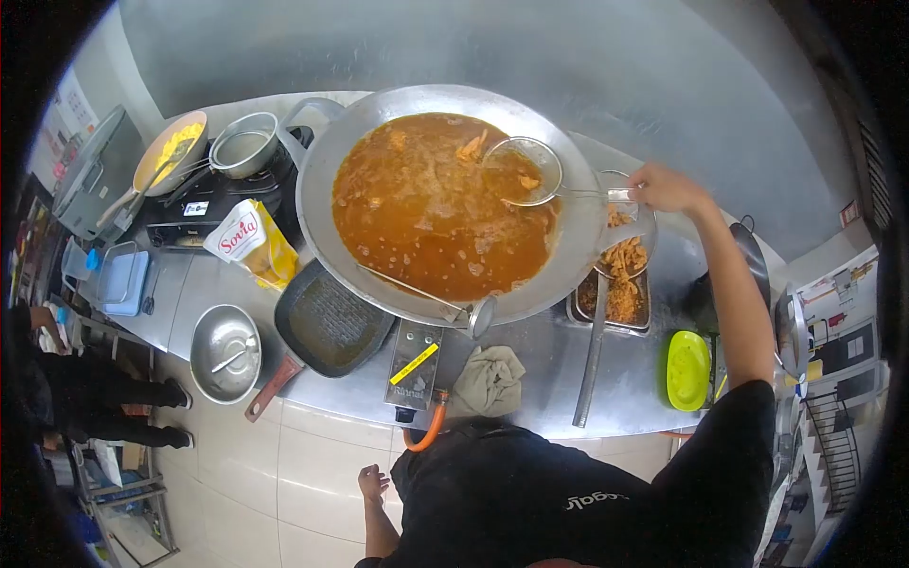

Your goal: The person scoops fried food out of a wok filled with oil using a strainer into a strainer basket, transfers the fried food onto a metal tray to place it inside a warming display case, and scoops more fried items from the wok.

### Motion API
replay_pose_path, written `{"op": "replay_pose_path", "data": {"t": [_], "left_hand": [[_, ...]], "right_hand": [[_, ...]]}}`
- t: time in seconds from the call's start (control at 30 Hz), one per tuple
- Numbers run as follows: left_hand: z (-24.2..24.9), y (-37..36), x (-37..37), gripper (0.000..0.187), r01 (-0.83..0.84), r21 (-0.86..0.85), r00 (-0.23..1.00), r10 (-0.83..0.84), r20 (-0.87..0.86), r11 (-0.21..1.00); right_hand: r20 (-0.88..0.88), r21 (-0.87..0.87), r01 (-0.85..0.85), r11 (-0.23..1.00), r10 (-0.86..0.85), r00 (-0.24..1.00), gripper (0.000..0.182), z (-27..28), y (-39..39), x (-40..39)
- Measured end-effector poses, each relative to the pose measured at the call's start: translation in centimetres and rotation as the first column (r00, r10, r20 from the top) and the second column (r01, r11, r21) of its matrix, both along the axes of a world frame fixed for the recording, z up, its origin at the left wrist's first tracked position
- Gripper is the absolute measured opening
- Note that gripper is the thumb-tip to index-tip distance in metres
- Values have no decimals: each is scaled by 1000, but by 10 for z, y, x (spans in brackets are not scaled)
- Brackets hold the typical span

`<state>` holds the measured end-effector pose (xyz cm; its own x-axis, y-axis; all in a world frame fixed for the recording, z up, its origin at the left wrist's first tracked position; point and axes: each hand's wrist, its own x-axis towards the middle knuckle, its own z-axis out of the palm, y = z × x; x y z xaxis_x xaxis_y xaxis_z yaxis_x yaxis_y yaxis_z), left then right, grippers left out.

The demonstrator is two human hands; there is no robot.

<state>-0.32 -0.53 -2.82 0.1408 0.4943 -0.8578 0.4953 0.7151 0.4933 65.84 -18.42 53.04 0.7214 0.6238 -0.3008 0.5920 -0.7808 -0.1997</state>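
Over on the right side of the big wok [322, 204], the right hand [666, 187] has its fingers wrapped shut around the end of a wire skimmer's handle [595, 194], and that's basically the whole geometry: the skimmer's long axis runs nearly level from the hand leftward, so the mesh basket [524, 170] sits well to the left of the fingers, dipped at the edge of the orange-brown oil [426, 213] with a few fried bits in it. Just below the hand, near the wok's rim, sits a metal tray [614, 327] of fried pieces, much closer to the right hand than to the left. The left hand [372, 483] hangs low beside the body, fingers loosely open, holding nothing, well apart from everything on the table [530, 374]. Count-wise: one wok, one skimmer in hand, one ladle [445, 305] resting across the wok's near rim, one tray, one grill pan [331, 327], one rag [488, 379], one green dish [687, 369], one yellow bag [248, 241]. Someone else's legs [104, 407] show at the far left.
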Motion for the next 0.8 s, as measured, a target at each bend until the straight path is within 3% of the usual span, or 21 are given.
{"op": "replay_pose_path", "data": {"t": [0.13,0.23,0.33,0.47,0.63,0.73,0.8], "left_hand": [[6,14,14,35,38,19,999,-38,2,999],[9,15,23,35,65,28,998,-65,14,997],[7,10,25,34,58,34,998,-59,32,998],[7,-2,20,34,45,20,998,-46,47,999],[5,-11,16,33,-13,-8,999,13,46,1000],[5,-11,16,34,-70,-45,995,73,63,997],[6,-11,16,36,-40,-18,997,41,66,999]], "right_hand": [[130,68,-85,994,76,989,21,-3,-12,-4],[263,-50,-42,998,54,963,24,6,-10,-14],[344,-38,39,999,-23,939,24,22,1,-36],[403,-12,-112,994,107,909,23,35,25,-60],[435,-18,-126,992,121,893,18,36,96,-114],[547,-182,-209,961,276,790,14,20,138,-130],[508,-217,-314,924,382,772,11,13,160,-147]]}}
